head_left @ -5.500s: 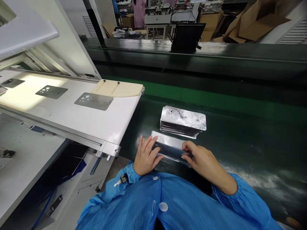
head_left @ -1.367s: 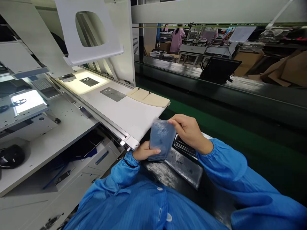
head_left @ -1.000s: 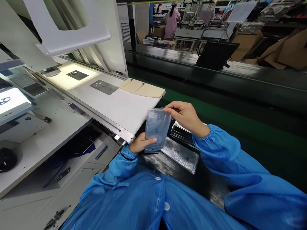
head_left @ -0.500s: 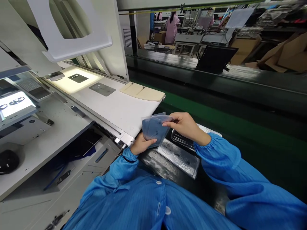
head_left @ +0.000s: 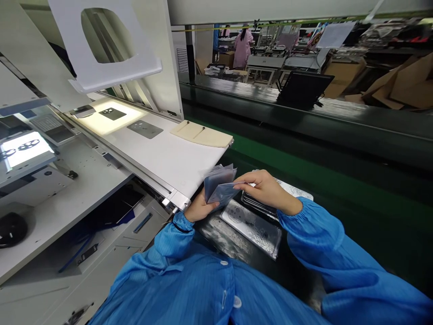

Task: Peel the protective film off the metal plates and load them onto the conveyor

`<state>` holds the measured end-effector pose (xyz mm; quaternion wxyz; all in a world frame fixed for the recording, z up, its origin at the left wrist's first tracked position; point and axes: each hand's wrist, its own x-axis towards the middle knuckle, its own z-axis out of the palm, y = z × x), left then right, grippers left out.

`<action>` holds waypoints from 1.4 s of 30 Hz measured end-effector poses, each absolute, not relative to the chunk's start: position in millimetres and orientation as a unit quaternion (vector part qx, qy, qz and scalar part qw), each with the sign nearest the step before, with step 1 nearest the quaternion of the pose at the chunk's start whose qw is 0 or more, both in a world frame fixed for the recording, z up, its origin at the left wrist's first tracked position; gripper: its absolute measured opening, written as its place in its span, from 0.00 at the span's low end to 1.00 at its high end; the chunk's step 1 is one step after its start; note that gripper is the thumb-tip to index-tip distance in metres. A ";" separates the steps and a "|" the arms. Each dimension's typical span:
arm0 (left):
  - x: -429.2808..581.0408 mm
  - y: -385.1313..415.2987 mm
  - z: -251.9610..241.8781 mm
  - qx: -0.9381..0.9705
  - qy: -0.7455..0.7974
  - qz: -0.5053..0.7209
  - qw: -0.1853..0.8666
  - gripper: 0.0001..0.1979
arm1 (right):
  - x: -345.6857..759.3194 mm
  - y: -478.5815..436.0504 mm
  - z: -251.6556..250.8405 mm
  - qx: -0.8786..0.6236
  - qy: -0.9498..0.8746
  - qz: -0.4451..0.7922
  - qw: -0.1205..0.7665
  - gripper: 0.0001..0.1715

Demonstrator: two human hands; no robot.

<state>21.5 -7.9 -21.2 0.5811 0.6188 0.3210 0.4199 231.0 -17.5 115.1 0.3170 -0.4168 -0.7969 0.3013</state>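
My left hand (head_left: 200, 207) is closed around a fanned bunch of thin clear plastic sleeves (head_left: 216, 174) with bluish-grey sheets in them. With thumb and fingers, my right hand (head_left: 265, 189) pinches the edge of the front sleeve (head_left: 223, 193), which tilts away from the others. Just below the hands lies a pack of clear-wrapped sheets (head_left: 252, 225) with a camera-hole pattern, on a dark surface. A second shiny stack (head_left: 293, 189) is partly hidden behind my right hand.
To the left runs a white conveyor (head_left: 172, 162) with a grey phone-back-shaped sheet (head_left: 145, 129), another dark sheet (head_left: 114, 113) on its lit part, and a beige plate (head_left: 203, 135) at its end. A screen (head_left: 29, 146) and black mouse (head_left: 12, 229) sit further left. A person (head_left: 242, 47) stands far behind.
My right hand has moved slightly down and right, tipping the front sleeve away from the bunch. The left hand stays closed on the sleeves. The view has tilted slightly.
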 end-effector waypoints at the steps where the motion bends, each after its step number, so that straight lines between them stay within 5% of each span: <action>1: 21.3 -8.5 -20.1 0.618 0.317 0.413 0.588 0.38 | 229.4 -17.4 113.8 -0.421 -0.791 0.299 0.329 0.10; 10: 15.9 -8.8 -20.2 0.643 0.300 0.389 0.588 0.31 | 219.5 -12.1 100.9 -0.462 -0.766 0.231 0.382 0.30; 20: 13.4 -3.7 -27.7 0.643 0.298 0.402 0.580 0.34 | 215.8 -18.7 129.2 -0.352 -0.875 0.230 0.240 0.16; 30: 17.2 -6.8 -25.4 0.649 0.282 0.395 0.585 0.26 | 201.0 -30.0 114.3 -0.411 -0.796 0.292 0.336 0.05; 35: 12.9 -11.0 -24.3 0.662 0.310 0.387 0.562 0.24 | 239.9 -41.8 127.4 -0.459 -0.779 0.212 0.370 0.17; 39: 7.4 -16.7 -27.4 0.661 0.329 0.380 0.557 0.20 | 300.0 -54.7 110.6 -0.582 -0.782 0.031 0.222 0.15; 42: 5.5 -19.3 -24.9 0.663 0.307 0.366 0.576 0.18 | 328.3 -66.7 77.6 -0.590 -0.798 -0.050 0.113 0.22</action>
